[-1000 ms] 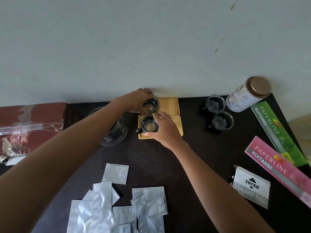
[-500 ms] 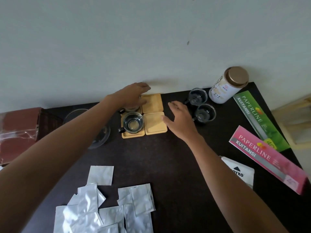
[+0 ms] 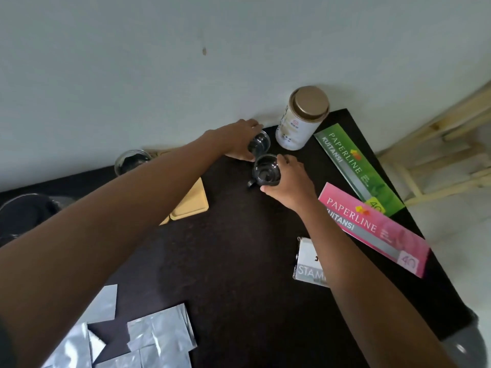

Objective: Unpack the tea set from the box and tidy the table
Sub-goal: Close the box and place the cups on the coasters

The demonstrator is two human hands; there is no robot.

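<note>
Two small glass cups with black handles stand at the back of the dark table [image 3: 239, 261], left of a white tea canister [image 3: 297, 123] with a gold lid. My left hand [image 3: 236, 140] grips the far glass cup [image 3: 260, 143] by the wall. My right hand [image 3: 289, 181] grips the near glass cup [image 3: 265, 173] from its right side. To the left lie wooden coasters [image 3: 191, 203], partly hidden by my left arm. One more glass cup [image 3: 130, 160] stands on the far left coaster. A glass teapot [image 3: 24, 213] sits at the left edge.
Green [image 3: 356, 166] and pink [image 3: 372, 227] Paperline receipt books lie along the right side. A stamp pad pack [image 3: 308, 264] lies under my right forearm. Several silver foil sachets [image 3: 148, 338] are strewn at the near left. A wooden frame [image 3: 438, 144] stands beyond the table's right edge.
Both hands left the cups on the coasters and moved right to the two cups by the canister, one in each hand. The camera view swung right.
</note>
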